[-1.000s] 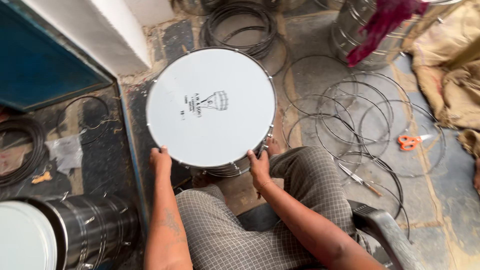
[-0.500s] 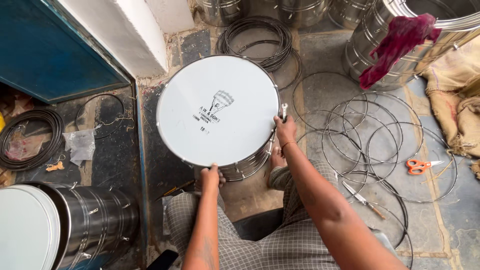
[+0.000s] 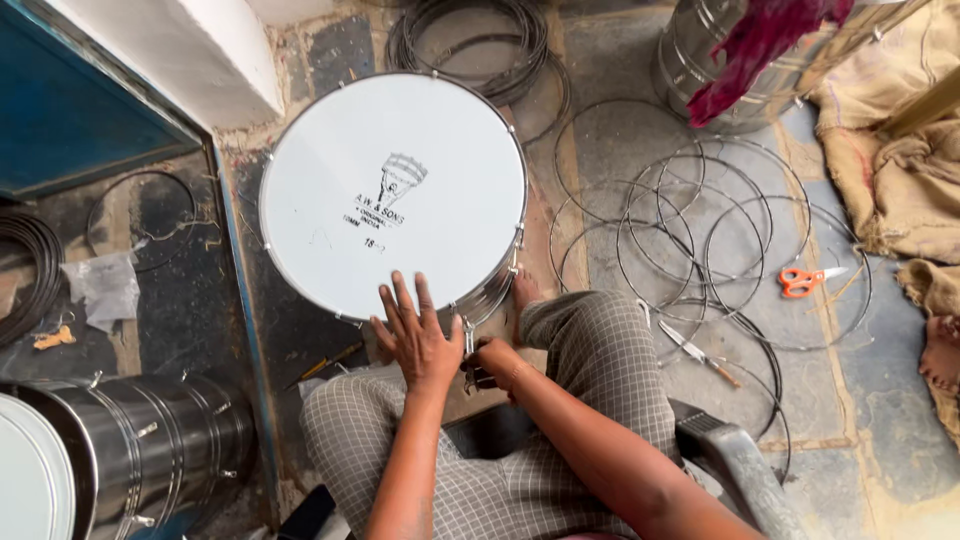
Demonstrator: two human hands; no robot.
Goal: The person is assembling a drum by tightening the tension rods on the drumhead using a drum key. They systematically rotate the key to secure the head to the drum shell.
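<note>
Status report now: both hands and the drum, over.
Left hand flat on drum head near edge. Right hand at the rim hardware below. Wire hoops lie beside, apart.

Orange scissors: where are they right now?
In the head view, the scissors lie on the floor at the right, among the wire hoops, left of the burlap sacking and well right of the drum.

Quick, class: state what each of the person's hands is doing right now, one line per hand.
Left hand: open, fingers spread, flat on the near edge of the white drum head.
Right hand: closed at the drum's rim by a tuning lug; whether it holds anything cannot be told.
</note>
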